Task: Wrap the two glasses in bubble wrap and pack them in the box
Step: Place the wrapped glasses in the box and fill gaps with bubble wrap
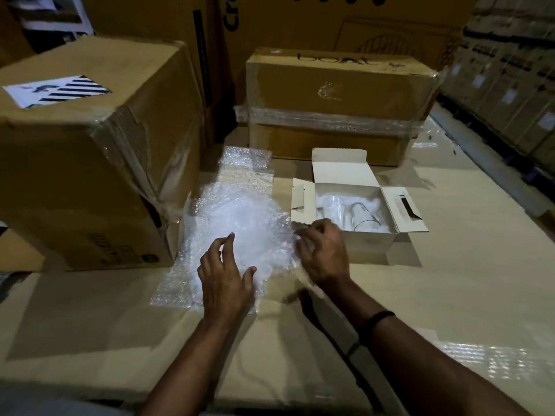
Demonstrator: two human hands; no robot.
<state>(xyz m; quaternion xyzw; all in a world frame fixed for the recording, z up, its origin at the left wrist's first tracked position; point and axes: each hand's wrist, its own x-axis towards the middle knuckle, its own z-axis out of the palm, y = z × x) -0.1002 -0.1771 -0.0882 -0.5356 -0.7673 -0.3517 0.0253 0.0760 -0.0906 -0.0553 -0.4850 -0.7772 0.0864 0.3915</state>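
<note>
A crumpled sheet of bubble wrap (237,217) lies on the cardboard surface in the middle. My left hand (225,274) rests on its near part with fingers spread. My right hand (322,250) has its fingers curled at the wrap's right edge and seems to pinch it, though it is blurred. Just right of the wrap stands a small white box (369,244) with its flaps open. Inside it I see two clear glasses, one (365,217) on the right and one (332,205) on the left, among white padding.
A large taped carton (90,151) stands close on the left, touching the wrap's edge. Behind the white box sits a long plastic-wrapped carton (336,106). More cartons rise at the back. Stacked boxes line the right side. Another piece of bubble wrap (492,361) lies at the near right.
</note>
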